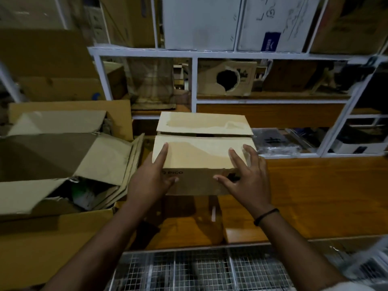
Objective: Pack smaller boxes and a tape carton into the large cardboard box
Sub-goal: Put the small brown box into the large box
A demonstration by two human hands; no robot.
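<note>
Pressing on the closed top flaps of a small cardboard box (pixel 199 152), both hands lie flat and open. The left hand (pixel 151 177) has straight fingers on the near-left corner and its thumb on the front face. The right hand (pixel 249 177), with a black band (pixel 265 216) on its wrist, spreads its fingers over the near-right corner. "PICO" is printed on the front face, beside the left thumb. The small box sits mid-scene over a wooden table (pixel 315 196), just right of the large open box (pixel 105 156). On the white shelf (pixel 195 80) behind, a white carton (pixel 271 42) bears scrawled handwriting and a blue label, both too blurred to read.
</note>
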